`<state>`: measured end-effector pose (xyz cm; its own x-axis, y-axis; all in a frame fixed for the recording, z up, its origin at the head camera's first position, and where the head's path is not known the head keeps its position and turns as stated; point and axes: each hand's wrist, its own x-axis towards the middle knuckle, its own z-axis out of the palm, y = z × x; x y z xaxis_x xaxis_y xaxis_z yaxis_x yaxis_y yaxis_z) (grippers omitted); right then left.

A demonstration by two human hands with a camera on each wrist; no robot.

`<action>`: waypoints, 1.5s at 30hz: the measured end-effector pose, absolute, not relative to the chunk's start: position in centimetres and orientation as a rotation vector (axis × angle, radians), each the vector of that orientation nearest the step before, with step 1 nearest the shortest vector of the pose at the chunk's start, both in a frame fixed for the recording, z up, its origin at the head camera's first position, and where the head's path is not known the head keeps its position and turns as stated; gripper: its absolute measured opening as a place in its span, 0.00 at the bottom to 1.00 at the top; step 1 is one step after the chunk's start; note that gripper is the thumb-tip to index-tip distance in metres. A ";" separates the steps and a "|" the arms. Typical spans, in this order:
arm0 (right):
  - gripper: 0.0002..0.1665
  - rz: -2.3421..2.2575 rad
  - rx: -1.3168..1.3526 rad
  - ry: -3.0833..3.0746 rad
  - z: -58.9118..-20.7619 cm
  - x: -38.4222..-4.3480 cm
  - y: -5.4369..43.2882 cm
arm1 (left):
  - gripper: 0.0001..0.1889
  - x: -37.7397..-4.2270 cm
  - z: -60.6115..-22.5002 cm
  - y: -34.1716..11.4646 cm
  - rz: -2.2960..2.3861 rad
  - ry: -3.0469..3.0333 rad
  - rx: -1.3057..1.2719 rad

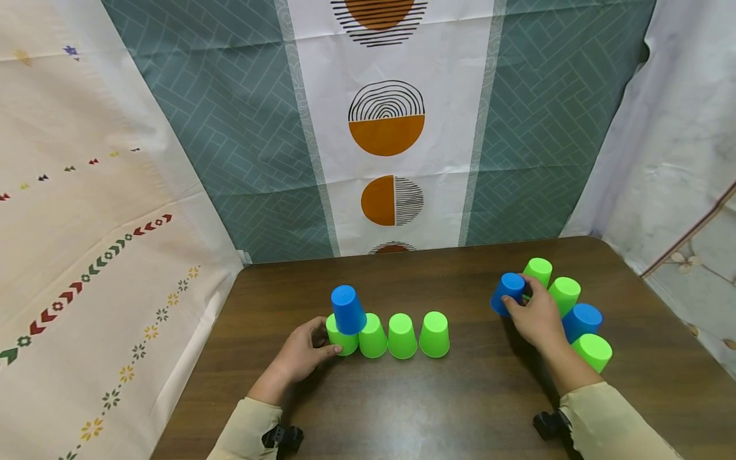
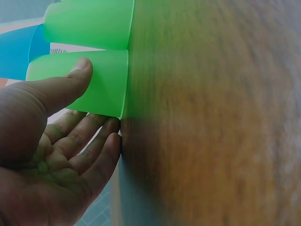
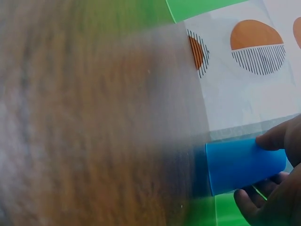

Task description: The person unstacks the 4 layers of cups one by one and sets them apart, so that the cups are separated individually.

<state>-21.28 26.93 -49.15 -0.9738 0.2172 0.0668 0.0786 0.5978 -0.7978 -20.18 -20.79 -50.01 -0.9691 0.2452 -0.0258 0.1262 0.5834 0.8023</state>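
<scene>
My left hand (image 1: 300,352) is at the left end of a row of upside-down green cups, thumb and fingers about the end green cup (image 1: 343,345). In the left wrist view the thumb lies across this cup (image 2: 107,82), the fingers on its other side. An upside-down blue cup (image 1: 347,309) rests above the first two green cups of the row. On the right, my right hand (image 1: 538,317) grips another upside-down blue cup (image 1: 505,297) between thumb and fingers. The right wrist view shows that cup (image 3: 242,165) with its rim toward the tabletop.
Two more green cups, one (image 1: 402,337) and another (image 1: 434,335), extend the row rightward. Beside my right hand stand a green cup (image 1: 538,268), a second green one (image 1: 565,294), a blue cup (image 1: 583,321) and a nearer green cup (image 1: 593,351). A patterned curtain (image 1: 385,191) hangs behind the wooden table (image 1: 402,409).
</scene>
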 end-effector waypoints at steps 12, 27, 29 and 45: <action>0.46 1.309 -0.164 -2.471 -47.8 -20.9 25.6 | 0.24 -20.1 -50.3 -21.1 1.349 2.673 0.321; 0.34 1.583 0.352 -2.340 -41.1 -19.3 16.3 | 0.25 -20.3 -50.1 -21.3 1.343 2.691 0.315; 0.34 1.625 0.408 -2.366 -40.9 -19.3 14.8 | 0.25 -20.3 -50.1 -21.3 1.349 2.684 0.326; 0.41 1.721 0.682 -2.515 -42.5 -19.9 6.0 | 0.25 -20.4 -50.2 -21.3 1.330 2.681 0.333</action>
<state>-19.90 6.03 -42.49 -0.9045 -0.3410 0.2560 -0.3621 0.2973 -0.8834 -20.44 -21.25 -50.20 -0.9673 0.2531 -0.0184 0.1385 0.5873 0.7975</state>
